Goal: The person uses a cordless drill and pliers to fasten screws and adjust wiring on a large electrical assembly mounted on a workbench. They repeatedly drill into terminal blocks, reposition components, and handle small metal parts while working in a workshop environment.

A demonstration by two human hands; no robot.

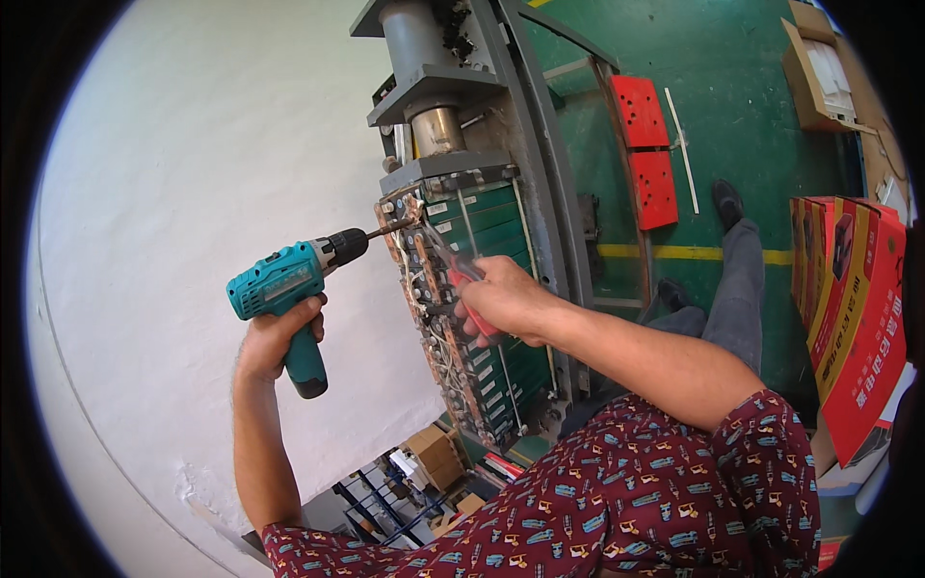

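Note:
My left hand [276, 339] is wrapped round the grip of a teal cordless drill [279, 277]. The drill points right, its long bit tip at the upper end of a row of copper bars [420, 265] with wires. In my right hand [511, 297] is a pair of red-handled pliers [482, 318]. Their metal jaws reach up and left to the same end of the copper bars, close to the bit. The exact contact of bit and jaws is too small to tell. Behind the bars sits a stack of green battery-like blocks [499, 223] in a grey steel frame.
A grey cylinder [416, 39] stands above the stack within the frame [544, 144]. Red plates [641, 111] lie to the right over a green floor. Red printed boxes [853, 318] and an open carton [814, 82] stand at the far right. A white wall [212, 144] fills the left.

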